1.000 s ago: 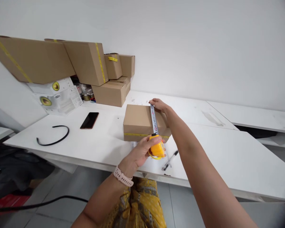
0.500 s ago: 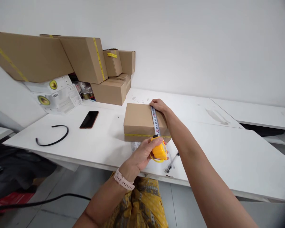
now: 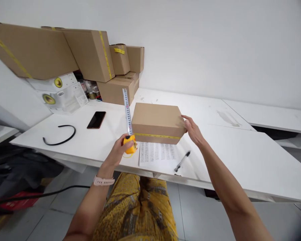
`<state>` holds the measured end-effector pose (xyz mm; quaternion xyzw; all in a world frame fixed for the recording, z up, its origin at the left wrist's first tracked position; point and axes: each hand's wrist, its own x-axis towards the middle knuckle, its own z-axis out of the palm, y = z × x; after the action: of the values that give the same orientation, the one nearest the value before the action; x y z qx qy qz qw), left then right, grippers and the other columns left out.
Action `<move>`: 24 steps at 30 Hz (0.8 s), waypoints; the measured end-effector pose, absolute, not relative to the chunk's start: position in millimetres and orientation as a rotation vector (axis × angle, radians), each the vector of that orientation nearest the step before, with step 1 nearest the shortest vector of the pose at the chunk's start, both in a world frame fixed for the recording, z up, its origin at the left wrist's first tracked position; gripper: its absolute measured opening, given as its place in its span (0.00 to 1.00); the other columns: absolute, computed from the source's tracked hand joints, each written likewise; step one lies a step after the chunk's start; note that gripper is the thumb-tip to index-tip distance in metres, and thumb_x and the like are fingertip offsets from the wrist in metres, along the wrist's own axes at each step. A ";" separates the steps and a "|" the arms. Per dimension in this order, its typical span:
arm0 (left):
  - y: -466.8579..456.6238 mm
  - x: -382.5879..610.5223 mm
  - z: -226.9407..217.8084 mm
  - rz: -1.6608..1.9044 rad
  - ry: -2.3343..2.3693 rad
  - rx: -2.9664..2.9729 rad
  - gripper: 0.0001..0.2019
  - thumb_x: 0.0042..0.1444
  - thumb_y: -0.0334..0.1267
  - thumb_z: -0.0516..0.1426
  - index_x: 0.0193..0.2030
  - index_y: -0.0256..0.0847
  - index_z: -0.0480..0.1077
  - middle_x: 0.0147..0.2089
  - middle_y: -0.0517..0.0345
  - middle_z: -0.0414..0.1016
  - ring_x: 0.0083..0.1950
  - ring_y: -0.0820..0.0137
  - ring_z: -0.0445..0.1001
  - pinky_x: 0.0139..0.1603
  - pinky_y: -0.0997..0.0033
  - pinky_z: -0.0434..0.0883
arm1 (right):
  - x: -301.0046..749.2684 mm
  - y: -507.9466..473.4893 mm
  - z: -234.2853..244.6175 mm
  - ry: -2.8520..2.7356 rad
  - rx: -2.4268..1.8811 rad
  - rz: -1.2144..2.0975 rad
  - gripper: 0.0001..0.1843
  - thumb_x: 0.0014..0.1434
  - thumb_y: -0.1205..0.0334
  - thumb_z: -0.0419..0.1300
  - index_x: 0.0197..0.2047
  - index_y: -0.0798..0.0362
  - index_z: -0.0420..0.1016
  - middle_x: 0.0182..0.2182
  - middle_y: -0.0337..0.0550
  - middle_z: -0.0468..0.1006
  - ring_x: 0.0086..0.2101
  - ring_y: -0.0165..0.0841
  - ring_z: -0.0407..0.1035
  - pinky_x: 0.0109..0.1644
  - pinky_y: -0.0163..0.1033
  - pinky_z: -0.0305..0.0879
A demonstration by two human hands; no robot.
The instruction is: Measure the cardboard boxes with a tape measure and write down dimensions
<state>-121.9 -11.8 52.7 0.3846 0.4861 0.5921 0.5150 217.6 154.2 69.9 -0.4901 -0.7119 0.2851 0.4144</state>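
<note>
A small cardboard box (image 3: 157,117) with yellow tape along its front lies on the white table (image 3: 240,160). My left hand (image 3: 120,149) is closed round a yellow tape measure (image 3: 129,144) just left of the box; its blade (image 3: 126,108) sticks up and away along the box's left side. My right hand (image 3: 193,130) rests with spread fingers against the box's right near corner. A printed sheet (image 3: 157,153) lies in front of the box, with a pen (image 3: 182,161) to its right.
A black phone (image 3: 96,119) and a black curved band (image 3: 60,135) lie on the table's left part. Stacked cardboard boxes (image 3: 90,55) and a white avocado-print carton (image 3: 61,92) stand at the back left. A black cable (image 3: 40,195) runs over the floor.
The tape was stretched across the box top between both hands. My left hand has carried the tape measure to the box's left side; my right hand let go of the blade and went to the right corner.
</note>
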 end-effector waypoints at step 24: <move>72.9 -174.3 59.1 1.410 1.111 1.049 0.29 0.41 0.50 0.72 0.46 0.38 0.69 0.37 0.56 0.78 0.36 0.65 0.80 0.36 0.68 0.77 | 176.7 146.5 73.7 -1.965 -1.247 0.783 0.52 0.58 0.29 0.58 0.76 0.43 0.49 0.64 0.53 0.71 0.56 0.50 0.72 0.54 0.56 0.74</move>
<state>-174.3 72.9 59.1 0.4349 0.4608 0.5848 0.5065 176.7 146.5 73.7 -0.4784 -0.7536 0.3002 0.3363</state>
